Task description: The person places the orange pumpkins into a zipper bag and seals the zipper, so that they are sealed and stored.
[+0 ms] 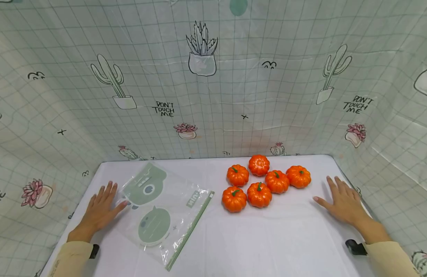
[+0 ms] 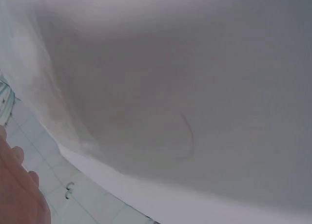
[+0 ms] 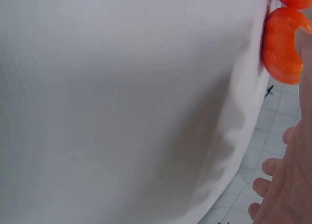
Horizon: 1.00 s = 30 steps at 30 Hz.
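Flat on the left half of the white table lies a clear zip bag [image 1: 182, 215] with green animal prints and a green zip edge. My left hand [image 1: 101, 209] rests at the table's left side, fingers spread, its thumb at the bag's edge; whether it touches the bag I cannot tell. Several small orange pumpkins [image 1: 259, 194] sit grouped right of the middle, most with a green stem. My right hand [image 1: 345, 202] is at the right side with fingers spread, apart from the nearest pumpkin [image 1: 298, 177]. In the right wrist view, an orange pumpkin [image 3: 282, 46] appears behind the thumb.
A white cloth covers the table [image 1: 268, 246]. Behind and on both sides hangs a grid-patterned curtain [image 1: 220, 96] printed with cacti and lettering, close to the table's edges. Dark wrist straps [image 1: 356, 247] show at both cuffs.
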### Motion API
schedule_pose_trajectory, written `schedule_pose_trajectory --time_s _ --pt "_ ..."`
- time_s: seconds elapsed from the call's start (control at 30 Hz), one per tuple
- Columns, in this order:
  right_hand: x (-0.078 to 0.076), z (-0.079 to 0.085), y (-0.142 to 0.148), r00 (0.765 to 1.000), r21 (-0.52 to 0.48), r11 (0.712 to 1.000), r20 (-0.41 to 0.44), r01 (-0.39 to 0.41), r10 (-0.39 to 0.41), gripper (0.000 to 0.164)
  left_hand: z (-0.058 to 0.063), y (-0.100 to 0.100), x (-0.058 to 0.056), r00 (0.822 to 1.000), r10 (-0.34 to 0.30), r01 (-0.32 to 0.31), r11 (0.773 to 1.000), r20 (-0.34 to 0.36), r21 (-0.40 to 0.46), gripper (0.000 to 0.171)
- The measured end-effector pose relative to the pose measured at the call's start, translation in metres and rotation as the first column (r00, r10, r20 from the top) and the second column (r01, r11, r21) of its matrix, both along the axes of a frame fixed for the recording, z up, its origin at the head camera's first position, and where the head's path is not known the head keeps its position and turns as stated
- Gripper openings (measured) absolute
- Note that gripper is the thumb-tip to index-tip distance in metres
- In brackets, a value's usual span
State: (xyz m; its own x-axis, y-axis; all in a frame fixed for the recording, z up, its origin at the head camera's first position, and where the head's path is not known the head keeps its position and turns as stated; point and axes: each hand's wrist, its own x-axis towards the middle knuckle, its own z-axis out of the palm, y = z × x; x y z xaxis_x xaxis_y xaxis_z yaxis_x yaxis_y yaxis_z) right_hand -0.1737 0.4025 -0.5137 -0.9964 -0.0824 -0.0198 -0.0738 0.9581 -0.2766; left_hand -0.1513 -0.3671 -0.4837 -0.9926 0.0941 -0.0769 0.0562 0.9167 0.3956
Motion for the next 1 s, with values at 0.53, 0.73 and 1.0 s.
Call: schedule_pose_trajectory --time_s 0.53,0.73,1.0 --pt "0.007 0.010 -0.029 0.996 -0.009 0.998 -0.055 -0.068 0.067 0.103 0.000 0.028 0.004 0.997 -0.064 0.064 0.998 -0.033 0.007 0.097" --pt "0.011 0.014 -0.045 0.994 -0.014 0.997 -0.070 -0.080 0.079 0.104 -0.004 0.042 0.009 0.993 -0.104 0.104 0.995 -0.057 0.002 0.095" --pt "0.014 0.017 -0.061 0.991 0.003 0.995 -0.089 -0.101 0.101 0.102 -0.008 0.067 0.020 0.979 -0.181 0.180 0.983 -0.088 -0.021 0.093"
